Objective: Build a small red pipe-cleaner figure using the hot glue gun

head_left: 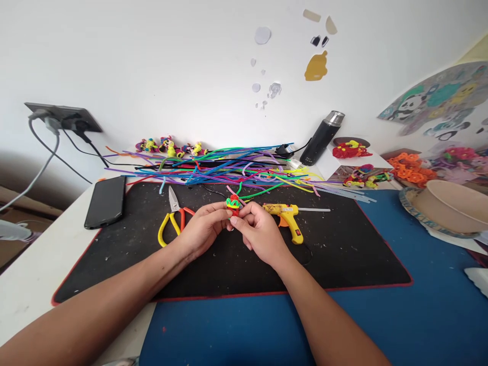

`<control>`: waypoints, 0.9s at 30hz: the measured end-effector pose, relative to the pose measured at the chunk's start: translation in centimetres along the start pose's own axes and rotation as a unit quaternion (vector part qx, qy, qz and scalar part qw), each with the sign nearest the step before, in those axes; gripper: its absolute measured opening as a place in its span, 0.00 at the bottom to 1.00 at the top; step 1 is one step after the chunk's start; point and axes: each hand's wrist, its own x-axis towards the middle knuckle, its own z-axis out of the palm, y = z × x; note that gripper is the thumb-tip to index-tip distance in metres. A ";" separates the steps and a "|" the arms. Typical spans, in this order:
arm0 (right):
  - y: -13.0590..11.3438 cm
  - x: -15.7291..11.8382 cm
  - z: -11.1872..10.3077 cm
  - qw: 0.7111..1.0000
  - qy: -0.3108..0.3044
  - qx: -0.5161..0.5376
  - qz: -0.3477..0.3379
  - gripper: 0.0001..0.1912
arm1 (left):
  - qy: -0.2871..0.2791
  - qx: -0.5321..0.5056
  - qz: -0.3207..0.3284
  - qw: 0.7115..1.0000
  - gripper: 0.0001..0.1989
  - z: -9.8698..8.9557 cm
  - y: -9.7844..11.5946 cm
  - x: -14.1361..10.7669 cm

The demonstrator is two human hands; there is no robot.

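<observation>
Over the middle of a black mat [236,269], my left hand [206,223] and my right hand [261,229] meet around a small pipe-cleaner figure [233,203] in red, green and yellow. Both hands have their fingers closed on it, left fingers on one side, right thumb and fingers on the other; its lower part is partly hidden by them. Scissors [174,208] with yellow and orange handles lie left of my left hand, blades open. A yellow hot glue gun [292,218] with a glue stick in its back lies just right of my right hand.
A long pile of colourful pipe cleaners [229,165] stretches behind the mat. Finished-looking pipe-cleaner figures [171,147] sit by the wall. A phone [105,202] lies at left, a black flask [322,138] leans at back right, and a bowl [457,206] stands far right.
</observation>
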 end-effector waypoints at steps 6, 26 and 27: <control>0.4 0.3 -0.2 1.000 0.014 -0.011 0.007 0.15 | 0.004 -0.013 -0.030 0.999 0.08 -0.5 -0.5 0.4; 0.7 0.6 -0.3 1.000 0.022 -0.006 0.005 0.16 | -0.015 -0.016 -0.020 1.000 0.14 -0.6 -0.5 0.4; 0.8 0.6 -0.3 1.000 0.023 -0.005 0.005 0.16 | -0.015 -0.014 -0.019 1.000 0.13 -0.6 -0.5 0.4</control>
